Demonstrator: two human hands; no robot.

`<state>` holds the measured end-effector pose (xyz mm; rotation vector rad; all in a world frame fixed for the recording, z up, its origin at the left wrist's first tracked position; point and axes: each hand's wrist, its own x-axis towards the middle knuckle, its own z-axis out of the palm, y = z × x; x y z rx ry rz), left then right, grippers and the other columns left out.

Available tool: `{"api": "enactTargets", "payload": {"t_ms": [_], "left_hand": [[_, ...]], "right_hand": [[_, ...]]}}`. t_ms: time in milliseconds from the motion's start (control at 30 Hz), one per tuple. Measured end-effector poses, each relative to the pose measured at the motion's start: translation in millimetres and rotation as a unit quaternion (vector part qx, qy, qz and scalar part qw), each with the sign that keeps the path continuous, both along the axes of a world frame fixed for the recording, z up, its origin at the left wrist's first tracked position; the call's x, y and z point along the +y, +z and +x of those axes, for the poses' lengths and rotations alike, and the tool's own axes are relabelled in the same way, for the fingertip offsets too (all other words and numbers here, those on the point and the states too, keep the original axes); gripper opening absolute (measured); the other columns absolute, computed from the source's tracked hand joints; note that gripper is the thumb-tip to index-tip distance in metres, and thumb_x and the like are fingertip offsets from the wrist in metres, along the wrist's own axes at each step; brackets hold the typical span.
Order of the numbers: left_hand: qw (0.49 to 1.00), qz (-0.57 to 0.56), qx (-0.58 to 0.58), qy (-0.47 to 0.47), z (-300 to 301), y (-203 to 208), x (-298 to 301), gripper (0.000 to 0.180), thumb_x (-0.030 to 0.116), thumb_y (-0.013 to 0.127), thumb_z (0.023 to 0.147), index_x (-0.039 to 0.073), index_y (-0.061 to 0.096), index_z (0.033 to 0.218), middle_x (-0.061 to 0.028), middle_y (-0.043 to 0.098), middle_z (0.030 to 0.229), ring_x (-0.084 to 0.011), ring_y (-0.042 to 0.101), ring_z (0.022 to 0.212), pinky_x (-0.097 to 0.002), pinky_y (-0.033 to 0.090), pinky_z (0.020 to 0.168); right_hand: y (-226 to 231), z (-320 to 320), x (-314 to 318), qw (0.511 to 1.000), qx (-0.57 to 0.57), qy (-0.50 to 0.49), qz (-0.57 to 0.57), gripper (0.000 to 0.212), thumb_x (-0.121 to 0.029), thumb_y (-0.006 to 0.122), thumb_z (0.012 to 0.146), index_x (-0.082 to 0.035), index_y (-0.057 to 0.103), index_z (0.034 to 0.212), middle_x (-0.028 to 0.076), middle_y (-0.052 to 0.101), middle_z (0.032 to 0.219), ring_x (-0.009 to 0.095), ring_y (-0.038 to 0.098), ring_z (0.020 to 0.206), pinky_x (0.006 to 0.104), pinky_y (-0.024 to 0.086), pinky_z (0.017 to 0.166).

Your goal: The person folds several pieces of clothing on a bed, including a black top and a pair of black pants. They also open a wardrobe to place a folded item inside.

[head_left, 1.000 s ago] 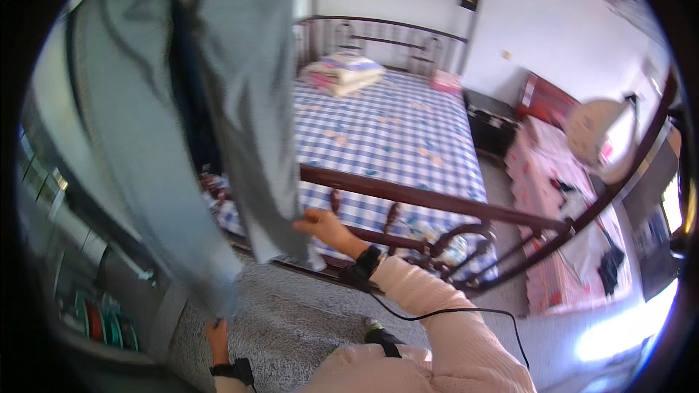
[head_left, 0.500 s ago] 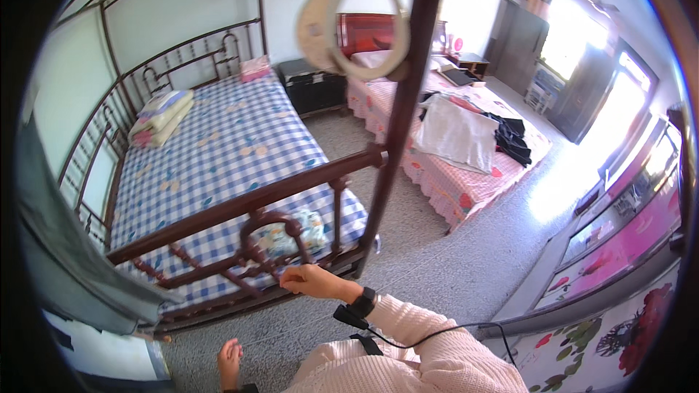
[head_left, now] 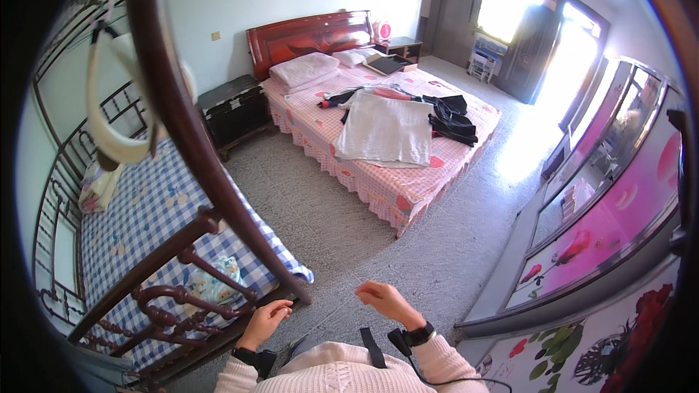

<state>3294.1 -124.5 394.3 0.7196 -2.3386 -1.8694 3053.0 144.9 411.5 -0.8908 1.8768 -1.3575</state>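
Observation:
Both hands are held low before my body with nothing visible in them. My left hand (head_left: 267,322) is closest to the dark brown metal footboard (head_left: 178,247) of the bed at left, with a small gap between thumb and loosely bent fingers. My right hand (head_left: 388,301) hovers over the grey floor, loosely open, its fingers bent downward. A black band circles each wrist, and a thin dark cable runs from the right one. Ahead stands a bed with a pink checked cover (head_left: 313,113); a white garment (head_left: 386,129) and dark clothes (head_left: 455,118) lie spread on it.
A blue checked bed (head_left: 138,189) with a tall brown post (head_left: 182,102) stands at left; a pale curved item (head_left: 109,131) hangs there. A black chest (head_left: 237,110) sits between the beds. Glass-fronted pink panels (head_left: 597,236) line the right side. Grey speckled floor (head_left: 328,225) lies between.
My view has swung right, toward the pink bed. My right hand has moved away from the footboard, and my left hand has risen beside it. The bed post now stands further left.

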Motion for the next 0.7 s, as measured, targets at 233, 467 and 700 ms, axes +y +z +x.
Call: {"api": "enactTargets", "payload": {"t_ms": [233,467,700], "left_hand": [[0.988,0.041,-0.017,-0.145,-166,-16,21,0.028,0.015,0.058,0.102,0.002,0.066,0.126,-0.0076,0.073,0.106,-0.0146,0.069,0.098,-0.0277,0.053,0.090],[0.970,0.059,-0.024,-0.234,-337,-54,16,0.029,0.019,0.058,0.102,0.005,0.066,0.127,-0.0060,0.073,0.104,-0.0129,0.068,0.095,-0.0280,0.053,0.088],[0.958,0.067,0.001,-0.280,-559,-50,27,0.029,0.019,0.057,0.102,0.005,0.067,0.125,-0.0051,0.073,0.102,-0.0114,0.067,0.093,-0.0280,0.054,0.085]], "right_hand": [[-30,-61,69,0.988,-0.057,-0.139,0.031,0.017,-0.013,0.065,0.097,-0.002,0.070,0.110,0.005,0.070,0.086,0.009,0.063,0.078,0.0254,0.052,0.071],[-23,-179,89,0.971,-0.041,-0.223,0.075,0.015,-0.008,0.064,0.098,0.000,0.070,0.110,0.003,0.070,0.090,0.010,0.065,0.085,0.0251,0.054,0.077],[18,-327,105,0.951,0.044,-0.283,0.118,0.016,-0.009,0.066,0.097,-0.001,0.070,0.110,0.004,0.071,0.091,0.009,0.065,0.083,0.0250,0.054,0.076]]}}
